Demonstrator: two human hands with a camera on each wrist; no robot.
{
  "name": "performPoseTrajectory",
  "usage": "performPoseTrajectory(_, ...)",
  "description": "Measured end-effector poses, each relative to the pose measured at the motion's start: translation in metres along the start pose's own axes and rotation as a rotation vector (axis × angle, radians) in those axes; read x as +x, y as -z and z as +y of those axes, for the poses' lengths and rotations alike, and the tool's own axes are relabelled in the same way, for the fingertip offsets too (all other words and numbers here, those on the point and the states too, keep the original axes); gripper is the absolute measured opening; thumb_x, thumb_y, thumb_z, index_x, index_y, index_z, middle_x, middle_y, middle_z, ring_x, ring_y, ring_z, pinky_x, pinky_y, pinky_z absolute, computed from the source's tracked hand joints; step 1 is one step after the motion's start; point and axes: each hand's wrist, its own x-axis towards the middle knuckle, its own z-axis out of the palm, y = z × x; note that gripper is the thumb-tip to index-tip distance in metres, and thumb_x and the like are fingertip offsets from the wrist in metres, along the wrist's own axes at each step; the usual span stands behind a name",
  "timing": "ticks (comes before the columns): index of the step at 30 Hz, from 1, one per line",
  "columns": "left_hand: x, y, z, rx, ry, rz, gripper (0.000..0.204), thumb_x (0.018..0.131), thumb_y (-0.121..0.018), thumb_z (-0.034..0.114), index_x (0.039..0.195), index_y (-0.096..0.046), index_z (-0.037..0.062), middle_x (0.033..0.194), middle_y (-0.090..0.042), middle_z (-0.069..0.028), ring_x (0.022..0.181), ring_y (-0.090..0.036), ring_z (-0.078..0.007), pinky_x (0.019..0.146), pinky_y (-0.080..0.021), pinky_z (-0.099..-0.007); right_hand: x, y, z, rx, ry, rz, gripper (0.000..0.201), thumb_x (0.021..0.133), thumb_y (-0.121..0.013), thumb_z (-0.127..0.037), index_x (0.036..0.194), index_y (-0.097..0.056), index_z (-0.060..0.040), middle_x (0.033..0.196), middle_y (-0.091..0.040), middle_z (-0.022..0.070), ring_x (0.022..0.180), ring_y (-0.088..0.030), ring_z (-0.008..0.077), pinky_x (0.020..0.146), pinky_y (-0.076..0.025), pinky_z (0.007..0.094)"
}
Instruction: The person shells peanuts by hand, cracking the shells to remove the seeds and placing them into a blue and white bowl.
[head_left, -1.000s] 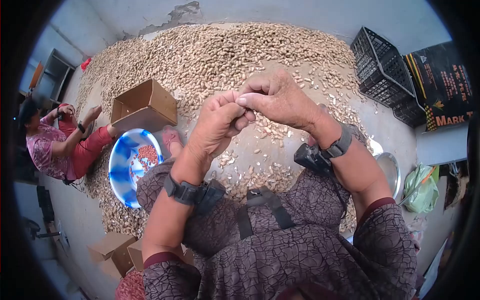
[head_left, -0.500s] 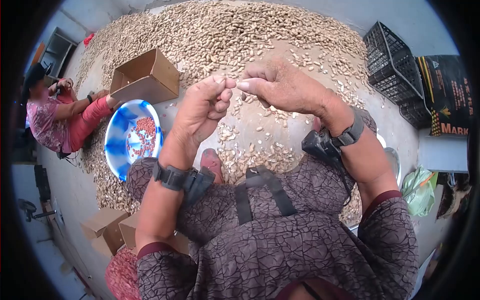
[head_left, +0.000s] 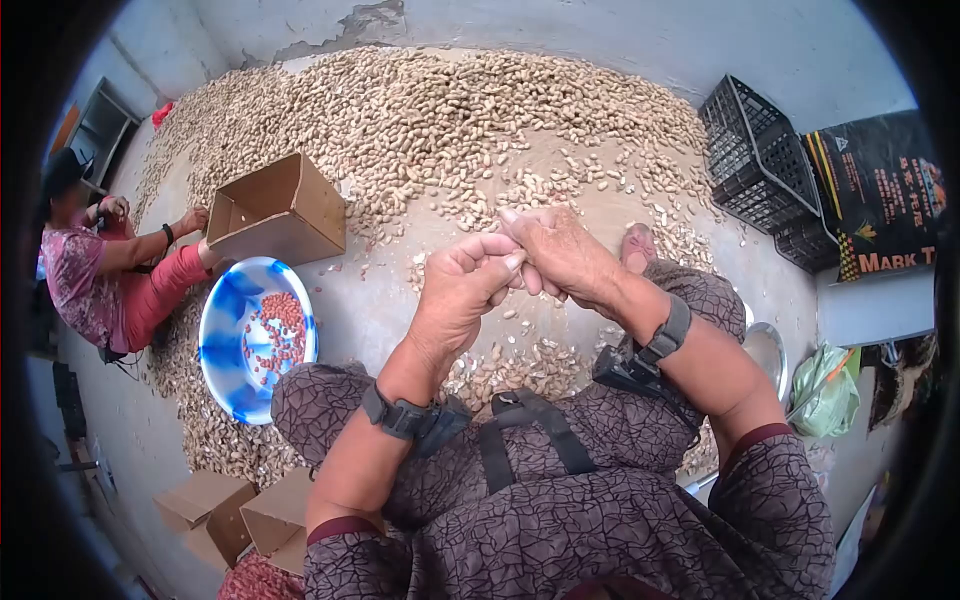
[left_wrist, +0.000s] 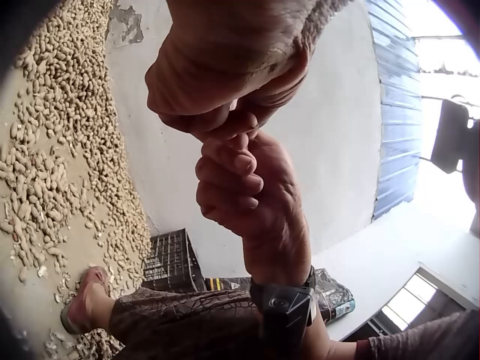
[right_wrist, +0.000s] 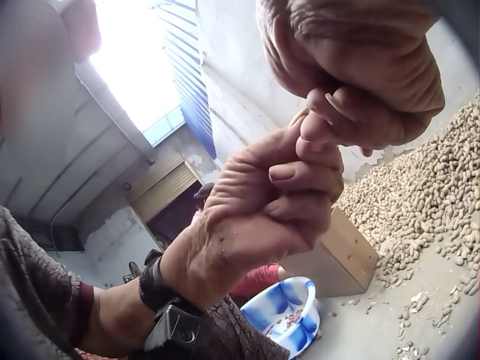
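Both hands meet in front of the chest, fingertips together. The left hand [head_left: 460,295] has its thumb and index finger pinched and its other fingers curled. Bent over those fingertips is the right hand [head_left: 565,252], its thumb and fingers also pinching. A pale bit of a peanut [right_wrist: 300,117] shows between the fingertips in the right wrist view; the fingers hide most of it. Loose shells and peanuts [head_left: 530,370] lie on the floor between the legs. To the left a blue and white basin [head_left: 222,350] holds reddish peanut kernels [head_left: 280,330].
A large heap of unshelled peanuts [head_left: 430,120] spreads along the wall. An open cardboard box [head_left: 315,215] stands beyond the basin. Black crates [head_left: 760,165] and a black printed sack [head_left: 880,190] are at right, with a green plastic bag [head_left: 828,390]. Another person [head_left: 85,260] sits at left.
The hands came slightly apart at the fingertips, then closed together again, now lower in the head view. The head view has shifted and the right foot now shows.
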Motion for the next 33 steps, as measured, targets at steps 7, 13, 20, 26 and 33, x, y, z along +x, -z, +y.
performPoseTrajectory(7,0.005,0.014,0.014,-0.191,-0.032,0.111,0.010,0.084,-0.052,0.009,0.090,-0.053,0.0013,0.071,-0.056,-0.0027,0.055,-0.046,-0.0034,0.041,-0.029,-0.0130,0.001,0.005,-0.012,0.207,0.120,-0.043,0.028,0.084,-0.049,-0.025,0.083,-0.055,0.0020,0.064,-0.055,0.0044,0.051,-0.052,0.0062,0.040,-0.042,0.0177)
performPoseTrajectory(13,0.011,0.016,0.025,-0.188,-0.058,0.084,0.012,0.084,-0.052,0.010,0.093,-0.053,0.0019,0.074,-0.056,-0.0031,0.054,-0.045,-0.0035,0.040,-0.028,-0.0135,0.008,0.007,-0.009,0.237,0.137,-0.036,0.014,0.081,-0.055,-0.012,0.088,-0.055,0.0001,0.072,-0.057,0.0030,0.058,-0.053,0.0050,0.049,-0.044,0.0164)
performPoseTrajectory(20,0.013,0.015,0.010,-0.279,-0.019,0.070,0.016,0.082,-0.056,0.009,0.096,-0.053,0.0023,0.076,-0.054,-0.0007,0.057,-0.043,-0.0020,0.042,-0.029,-0.0125,0.018,-0.007,0.006,0.022,0.400,0.268,0.010,0.069,-0.061,-0.004,0.075,-0.055,0.0017,0.064,-0.055,0.0053,0.059,-0.052,0.0079,0.051,-0.043,0.0226)
performPoseTrajectory(26,0.017,0.020,0.011,-0.248,-0.025,0.145,0.013,0.082,-0.056,0.009,0.093,-0.054,0.0026,0.073,-0.054,0.0007,0.057,-0.043,-0.0018,0.044,-0.030,-0.0130,0.016,-0.012,0.000,0.023,0.381,0.226,0.011,0.069,-0.060,-0.005,0.075,-0.055,0.0022,0.064,-0.055,0.0065,0.061,-0.052,0.0090,0.053,-0.043,0.0231)
performPoseTrajectory(33,0.019,0.018,0.013,-0.027,-0.081,0.108,0.014,0.085,-0.052,0.017,0.089,-0.053,0.0027,0.074,-0.056,-0.0025,0.056,-0.043,-0.0020,0.043,-0.029,-0.0134,0.016,0.000,-0.012,0.033,0.188,0.162,0.013,0.073,-0.058,-0.009,0.079,-0.059,0.0024,0.067,-0.058,0.0069,0.056,-0.054,0.0081,0.049,-0.044,0.0224)
